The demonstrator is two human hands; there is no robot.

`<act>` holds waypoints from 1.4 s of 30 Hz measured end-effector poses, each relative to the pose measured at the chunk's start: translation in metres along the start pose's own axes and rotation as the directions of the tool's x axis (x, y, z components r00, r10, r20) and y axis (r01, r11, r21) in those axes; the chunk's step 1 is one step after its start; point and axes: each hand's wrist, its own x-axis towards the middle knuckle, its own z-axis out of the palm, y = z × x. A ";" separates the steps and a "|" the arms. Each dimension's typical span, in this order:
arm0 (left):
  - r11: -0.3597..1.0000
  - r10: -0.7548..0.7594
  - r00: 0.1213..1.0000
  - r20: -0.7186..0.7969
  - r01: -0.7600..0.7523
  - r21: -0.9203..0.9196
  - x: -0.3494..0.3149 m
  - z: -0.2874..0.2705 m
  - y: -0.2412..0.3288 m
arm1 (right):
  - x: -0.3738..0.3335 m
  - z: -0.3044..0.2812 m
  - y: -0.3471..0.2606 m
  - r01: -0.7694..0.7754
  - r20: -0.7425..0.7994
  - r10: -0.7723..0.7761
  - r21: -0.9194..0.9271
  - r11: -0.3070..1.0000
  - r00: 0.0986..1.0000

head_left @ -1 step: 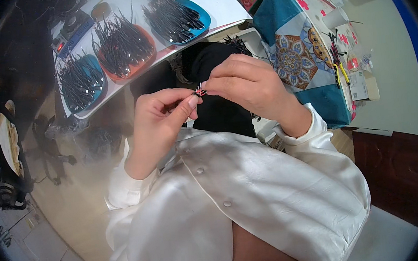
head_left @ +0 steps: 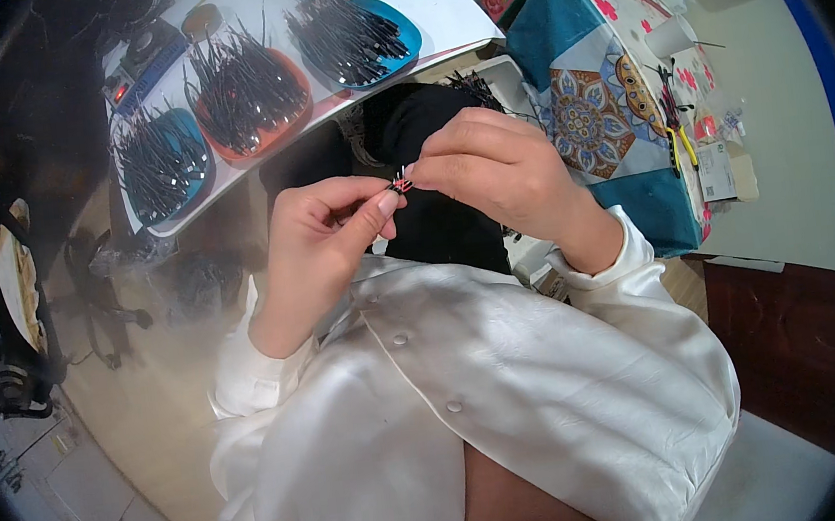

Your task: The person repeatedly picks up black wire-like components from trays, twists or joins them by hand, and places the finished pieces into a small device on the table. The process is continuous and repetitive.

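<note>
My left hand (head_left: 334, 226) pinches a small bundle of black and red wires (head_left: 400, 183) between thumb and forefinger. My right hand (head_left: 501, 164) comes in from the other side, its thumb and fingertips closed at the ends of the same wires. Light-coloured tips show on the wires, but the fingers cover much of the bundle. Both hands are raised above my dark-clothed lap. Beyond them on the white table, short black wires stand in a blue tray (head_left: 197, 186), an orange tray (head_left: 300, 119) and another blue tray (head_left: 405, 23).
On the white table (head_left: 453, 6), a device with a red light (head_left: 133, 72) stands at the left. To the right, a cloth-covered surface (head_left: 633, 202) carries yellow-handled pliers (head_left: 680, 147), a white cup (head_left: 669, 36) and a small white box (head_left: 717, 171). A chair (head_left: 6, 370) is at far left.
My fingertips and the wire ends between them have shifted very slightly. Nothing else has visibly moved.
</note>
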 end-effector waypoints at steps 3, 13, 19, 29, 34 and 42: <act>0.999 0.022 1.000 0.014 -0.023 0.023 0.002 -0.001 -0.001 | -0.002 0.001 0.003 0.041 -0.002 -0.041 0.007 0.999 0.999; 0.996 0.075 0.996 0.039 -0.077 0.051 0.009 0.000 -0.009 | -0.001 0.002 0.007 0.057 -0.019 -0.056 0.056 0.997 0.998; 0.924 0.202 0.975 0.095 -0.222 0.310 0.010 -0.002 -0.008 | -0.005 0.004 0.006 -0.067 0.035 0.063 0.132 0.989 0.997; 0.277 0.693 0.648 0.316 -0.644 0.713 0.009 0.005 -0.019 | -0.026 0.018 0.000 -0.610 0.710 0.525 0.691 -0.389 0.469; 0.708 0.486 0.869 0.092 -0.453 0.542 0.003 0.003 -0.014 | -0.022 -0.002 -0.008 -0.167 -0.060 0.170 0.053 0.985 0.984; 0.693 0.518 0.847 0.121 -0.499 0.520 0.002 0.008 -0.022 | -0.023 0.009 -0.004 0.029 -0.031 -0.031 -0.059 0.998 0.999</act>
